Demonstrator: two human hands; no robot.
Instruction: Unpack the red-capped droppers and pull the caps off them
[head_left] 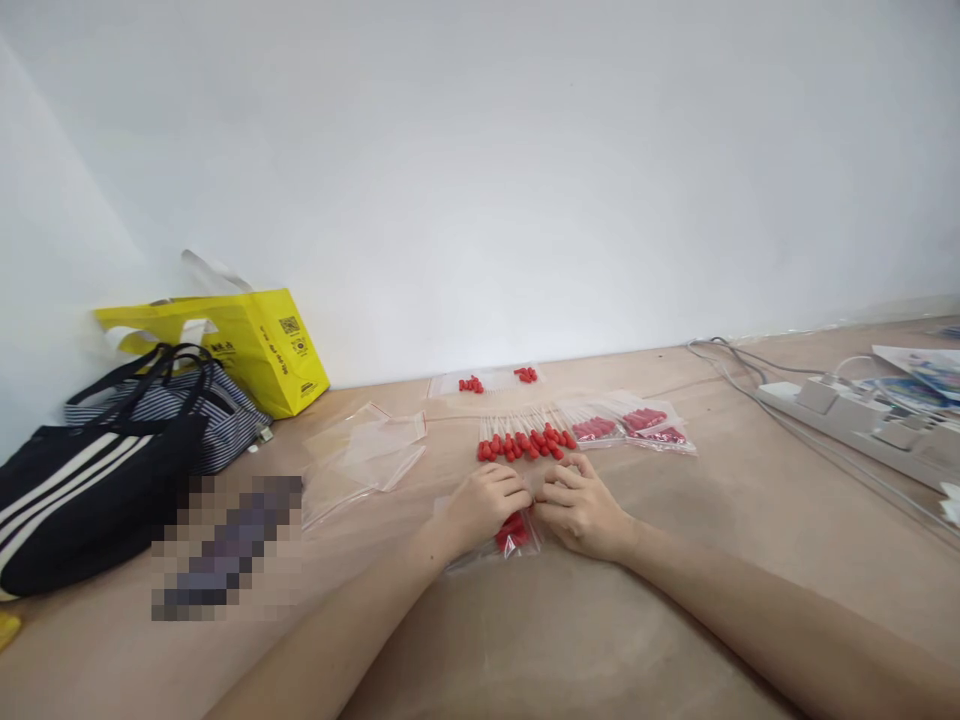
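Before me on the table lies a small clear plastic zip bag (534,543) with red pieces (513,537) inside. My left hand (487,503) rests over the bag, its fingers curled and closed on the upper part. From the other side, my right hand (583,508) pinches the bag's right edge; the fingertips are partly hidden. Just beyond my hands, a row of red-headed thin white sticks (525,441) lies with the heads toward me. To its right are filled clear bags (626,424) with red-headed sticks inside.
Flat clear bags (367,450) lie to the left. Near the wall, red pieces (471,385) sit on clear plastic. A yellow bag (285,350), a striped bag (225,415) and a black bag (90,500) stand left, beside a blurred dark object (229,550). Power strips (862,420) and cables (817,450) lie right.
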